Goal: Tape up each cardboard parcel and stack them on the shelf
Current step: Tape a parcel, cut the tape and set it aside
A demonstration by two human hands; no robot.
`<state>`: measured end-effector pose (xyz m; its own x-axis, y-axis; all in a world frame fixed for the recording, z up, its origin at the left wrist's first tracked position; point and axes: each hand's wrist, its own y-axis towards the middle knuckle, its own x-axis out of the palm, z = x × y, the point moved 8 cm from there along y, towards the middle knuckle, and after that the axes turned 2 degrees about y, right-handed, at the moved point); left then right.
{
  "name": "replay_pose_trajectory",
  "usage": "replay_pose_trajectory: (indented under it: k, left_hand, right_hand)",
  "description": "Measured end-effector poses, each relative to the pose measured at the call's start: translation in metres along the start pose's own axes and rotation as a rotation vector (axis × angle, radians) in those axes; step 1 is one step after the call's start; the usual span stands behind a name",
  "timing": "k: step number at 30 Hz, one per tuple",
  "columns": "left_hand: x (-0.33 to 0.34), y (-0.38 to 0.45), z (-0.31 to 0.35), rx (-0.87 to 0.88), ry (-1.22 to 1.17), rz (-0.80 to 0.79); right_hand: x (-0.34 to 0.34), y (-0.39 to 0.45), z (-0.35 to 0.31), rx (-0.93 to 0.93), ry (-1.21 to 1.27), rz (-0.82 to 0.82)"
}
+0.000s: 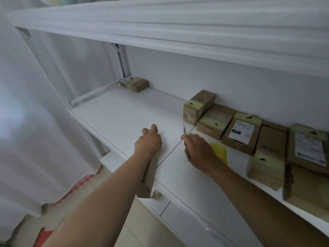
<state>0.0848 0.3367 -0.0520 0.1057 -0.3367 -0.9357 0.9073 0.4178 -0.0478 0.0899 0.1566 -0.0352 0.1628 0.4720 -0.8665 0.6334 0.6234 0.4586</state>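
Far beyond your left hand [149, 139], at the back corner of the shelf [115, 111], one taped parcel [134, 84] already sat alone. Your left hand lay over the shelf's front part with its fingers curled, and a long brown box [149, 177] ran under your wrist and forearm and out past the shelf's edge; I could not tell whether the fingers gripped its far end or merely rested there, so its hold stayed uncertain. Just below that box's near end lay a crumpled scrap [156, 194]. Just beside, across the seam in the shelf, your right hand [199, 150] was closed round a thin cutter [186, 145], its blade poking up past your knuckles. Right of that hand a yellow thing [219, 151], perhaps the tape, peeped out from behind your wrist. Further right and behind, a row of parcels [242, 134] stood against the wall, most with yellowish tape across their ends, some labelled. By my reckoning you were well along: most boxes looked sealed and shelved, though set side by side, not stacked. The long box looked like the one left to finish and place.
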Motion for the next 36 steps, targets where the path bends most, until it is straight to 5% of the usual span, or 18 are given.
replay_pose_trajectory:
  k: [7,14,19,23,27,30,36]
  left_hand:
    - [0.007,0.000,-0.004,-0.027,0.124,-0.099]
    - [0.009,-0.003,-0.005,-0.017,0.208,-0.194]
    - [-0.004,-0.013,-0.019,0.033,0.056,-0.188]
    - [-0.025,-0.028,-0.036,0.117,-0.421,-0.203]
    - [-0.060,-0.051,-0.044,0.095,-0.925,-0.219]
    - [-0.064,-0.062,-0.046,0.041,-1.254,-0.292]
    - [-0.076,-0.070,-0.065,-0.124,-1.229,-0.218]
  right_hand:
    - [0.038,-0.040,-0.014,0.116,0.018,-0.562]
    - [0.060,-0.077,-0.015,0.045,-0.124,-0.788]
    - [0.057,-0.083,-0.014,0.043,-0.161,-0.838]
    - [0.041,-0.054,-0.024,0.201,0.096,-0.658]
    - [0.032,-0.015,-0.042,0.709,0.925,-0.371]
    - [0.033,0.013,-0.065,0.875,1.372,-0.214]
    - [0.022,0.044,-0.092,0.733,1.213,-0.032]
